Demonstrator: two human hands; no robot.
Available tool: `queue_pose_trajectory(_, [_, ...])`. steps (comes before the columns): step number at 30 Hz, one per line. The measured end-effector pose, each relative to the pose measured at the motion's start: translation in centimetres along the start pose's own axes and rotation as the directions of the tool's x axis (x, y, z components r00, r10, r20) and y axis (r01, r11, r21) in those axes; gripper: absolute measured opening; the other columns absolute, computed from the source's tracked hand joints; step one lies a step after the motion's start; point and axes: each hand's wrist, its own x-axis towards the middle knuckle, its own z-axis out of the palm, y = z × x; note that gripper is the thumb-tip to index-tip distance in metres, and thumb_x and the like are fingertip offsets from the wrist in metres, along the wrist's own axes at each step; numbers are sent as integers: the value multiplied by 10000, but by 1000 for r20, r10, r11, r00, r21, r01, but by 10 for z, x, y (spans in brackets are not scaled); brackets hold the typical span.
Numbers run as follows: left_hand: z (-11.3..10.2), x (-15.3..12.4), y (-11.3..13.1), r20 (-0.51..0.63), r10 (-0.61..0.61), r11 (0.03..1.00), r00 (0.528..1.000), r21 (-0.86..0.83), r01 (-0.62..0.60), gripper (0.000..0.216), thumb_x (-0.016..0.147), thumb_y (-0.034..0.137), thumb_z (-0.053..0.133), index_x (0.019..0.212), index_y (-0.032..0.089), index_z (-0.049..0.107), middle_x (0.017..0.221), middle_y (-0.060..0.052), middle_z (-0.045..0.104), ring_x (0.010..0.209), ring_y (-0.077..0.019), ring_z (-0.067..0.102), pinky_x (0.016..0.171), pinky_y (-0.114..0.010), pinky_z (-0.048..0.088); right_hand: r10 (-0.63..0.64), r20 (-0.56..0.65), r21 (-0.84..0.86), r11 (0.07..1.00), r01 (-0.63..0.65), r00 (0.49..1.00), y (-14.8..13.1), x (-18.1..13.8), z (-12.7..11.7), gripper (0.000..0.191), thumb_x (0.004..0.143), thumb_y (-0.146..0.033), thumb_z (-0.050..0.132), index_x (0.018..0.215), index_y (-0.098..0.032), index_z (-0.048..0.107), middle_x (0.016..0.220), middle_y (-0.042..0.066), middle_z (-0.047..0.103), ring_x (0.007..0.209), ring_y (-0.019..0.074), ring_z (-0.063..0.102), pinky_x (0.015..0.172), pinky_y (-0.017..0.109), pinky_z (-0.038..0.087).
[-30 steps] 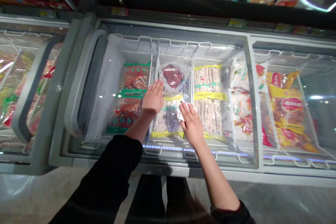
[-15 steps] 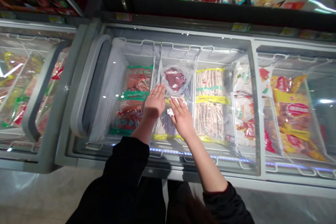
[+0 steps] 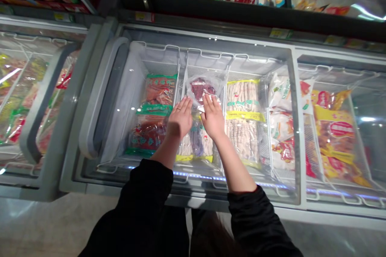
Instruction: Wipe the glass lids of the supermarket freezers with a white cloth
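Both my hands lie flat on the glass lid (image 3: 256,68) of a chest freezer, side by side over the middle wire basket. My left hand (image 3: 180,118) has its fingers stretched out and together, a ring on one finger, and holds nothing. My right hand (image 3: 212,116) is also flat, its fingertips over a clear bag of dark red meat (image 3: 201,88). A small white scrap shows at those fingertips; I cannot tell what it is. Under the hands lies a yellow-edged pack of pale and purple food (image 3: 196,144).
Green-edged red packs (image 3: 155,104) fill the left basket, and yellow-banded pale packs (image 3: 243,116) the right one. The lid's grey handle (image 3: 96,96) curves at the left. Another freezer (image 3: 27,88) stands to the left, a glass section with orange bags (image 3: 334,128) to the right, shelves behind.
My right hand slid up and left across the glass, from the lower pack to beside my left hand near the meat bag. My left hand barely moved.
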Motion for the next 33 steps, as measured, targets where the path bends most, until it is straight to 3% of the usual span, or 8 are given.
queue_pose_trajectory(3, [3,-1,-2,-32,28,999,999,23,-28,568,983,119,410,1550,144,401,1632,-86,382,1541,-204,298,1291,-432,268,-84,86,13,996,83,993,3,-32,-7,692,927,-120,422,1609,-195,328,1640,51,378,1558,252,244,1266,527,307])
queue_pose_trajectory(7, [5,-3,-4,-71,49,998,996,36,-47,605,980,109,395,1580,177,374,1628,-78,386,1537,-192,301,1289,-433,275,-37,74,-14,999,38,997,30,-55,-17,689,935,-127,423,1611,-218,323,1640,37,378,1558,239,242,1259,515,322])
queue_pose_trajectory(11, [6,-3,-4,-77,56,998,995,37,-53,659,968,105,403,1612,219,322,1629,-63,380,1531,-199,314,1277,-463,306,62,-31,-25,998,-63,998,42,-9,-15,659,937,-130,402,1593,-142,351,1641,103,364,1553,305,248,1242,585,313])
queue_pose_trajectory(15, [4,-2,-4,-64,52,997,997,57,-48,688,961,104,409,1623,250,293,1620,-41,400,1531,-203,312,1273,-476,314,49,-44,1,999,-49,998,18,45,-4,662,935,-134,408,1594,-178,355,1644,69,364,1550,316,254,1242,610,298])
queue_pose_trajectory(20, [2,-1,-4,-39,49,997,998,60,-47,625,964,112,393,1586,176,371,1613,-86,409,1536,-210,301,1277,-457,305,-138,82,22,990,137,987,-1,19,-3,694,914,-113,451,1597,-195,360,1635,41,384,1550,250,268,1272,510,304])
queue_pose_trajectory(25, [-4,0,-2,5,51,997,999,62,-51,588,965,114,390,1552,133,413,1628,-114,379,1536,-223,306,1276,-431,307,-125,92,24,992,123,988,38,-17,-19,687,927,-132,451,1600,-231,352,1629,22,391,1547,240,272,1262,520,318])
queue_pose_trajectory(29, [-8,2,0,36,34,999,999,41,-36,655,928,98,435,1575,180,385,1630,-97,381,1524,-251,334,1263,-447,341,-6,6,-1,1000,6,1000,55,25,-23,670,933,-132,434,1595,-208,363,1633,48,384,1546,288,271,1253,574,312])
queue_pose_trajectory(33, [-7,3,1,31,23,998,999,60,-25,658,947,95,404,1593,201,343,1633,-90,380,1527,-235,330,1263,-449,344,-63,4,14,998,63,998,34,70,-13,649,929,-128,444,1574,-182,400,1632,48,388,1544,303,278,1262,579,291])
